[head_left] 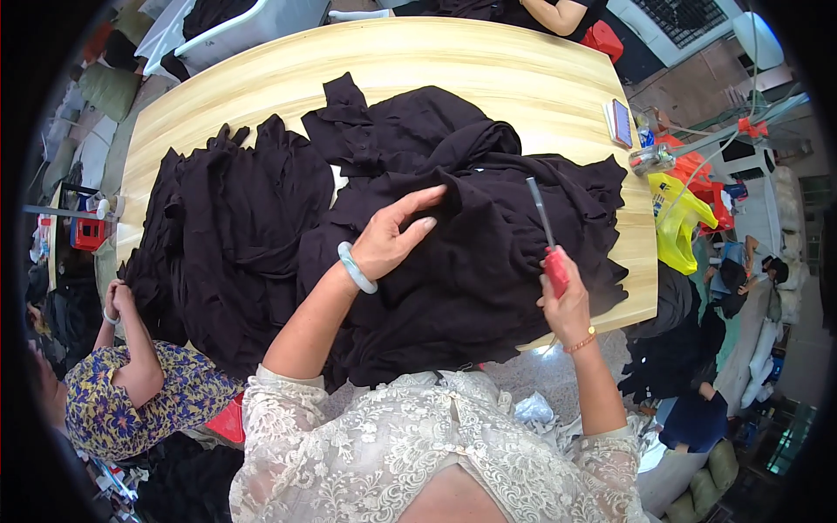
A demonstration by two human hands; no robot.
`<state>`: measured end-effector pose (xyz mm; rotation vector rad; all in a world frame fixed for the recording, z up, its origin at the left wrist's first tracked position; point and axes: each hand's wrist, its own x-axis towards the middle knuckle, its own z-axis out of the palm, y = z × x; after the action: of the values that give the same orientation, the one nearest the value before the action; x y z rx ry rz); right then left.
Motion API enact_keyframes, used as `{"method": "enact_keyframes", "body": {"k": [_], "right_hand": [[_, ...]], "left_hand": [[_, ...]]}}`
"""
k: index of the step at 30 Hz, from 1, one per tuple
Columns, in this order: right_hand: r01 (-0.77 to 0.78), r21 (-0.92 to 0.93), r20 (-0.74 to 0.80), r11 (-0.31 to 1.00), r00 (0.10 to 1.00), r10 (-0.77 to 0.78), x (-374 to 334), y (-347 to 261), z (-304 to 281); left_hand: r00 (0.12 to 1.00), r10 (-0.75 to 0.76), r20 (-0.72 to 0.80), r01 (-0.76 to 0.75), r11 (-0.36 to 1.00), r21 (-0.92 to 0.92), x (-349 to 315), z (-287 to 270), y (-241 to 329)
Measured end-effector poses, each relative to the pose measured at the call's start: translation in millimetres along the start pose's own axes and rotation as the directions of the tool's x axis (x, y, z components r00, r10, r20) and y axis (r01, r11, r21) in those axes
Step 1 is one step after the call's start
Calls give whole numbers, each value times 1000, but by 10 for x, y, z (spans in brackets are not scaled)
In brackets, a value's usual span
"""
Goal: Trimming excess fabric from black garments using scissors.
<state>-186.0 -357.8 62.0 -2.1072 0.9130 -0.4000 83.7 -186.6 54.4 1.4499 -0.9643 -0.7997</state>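
My left hand [397,234], with a pale bangle at the wrist, rests on a dark garment [471,253]. Its fingers are stretched out and the thumb stands apart; the fingertips touch a raised fold of cloth. To the right, my right hand [565,301] is closed round the red handle of a screwdriver-like tool [542,218]. Its straight grey shaft points away from me, above the cloth. The exact kind of tool is unclear. More dark garments [235,235] lie heaped at the left, and others [418,131] lie behind my left hand.
A light wooden table [523,65] carries the cloth. At its far right corner lies a phone-like device [620,122]. Beyond the right edge hangs a yellow plastic bag [680,222]. A person [131,383] sits at the left; a white bin [231,44] stands far left.
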Motion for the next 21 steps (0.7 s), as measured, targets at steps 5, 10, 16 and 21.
{"method": "enact_keyframes", "body": {"k": [5,10,16,21], "right_hand": [[-153,-155,30,976,987,159,109,480,-219],[-27,-202,74,979,996,43,77,321,-334],[239,-258,94,936,971,-221,-79,-15,-440],[280,-230,350,932,917,-189,-193,-289,-467]], "left_hand": [[999,-33,-4,26,689,724,-434,-144,-225],[959,-282,-14,213,691,691,-387,-141,-126],[968,-245,44,157,737,658,-427,-65,-133],[967,-237,-98,243,725,644,-501,-50,-214]]}}
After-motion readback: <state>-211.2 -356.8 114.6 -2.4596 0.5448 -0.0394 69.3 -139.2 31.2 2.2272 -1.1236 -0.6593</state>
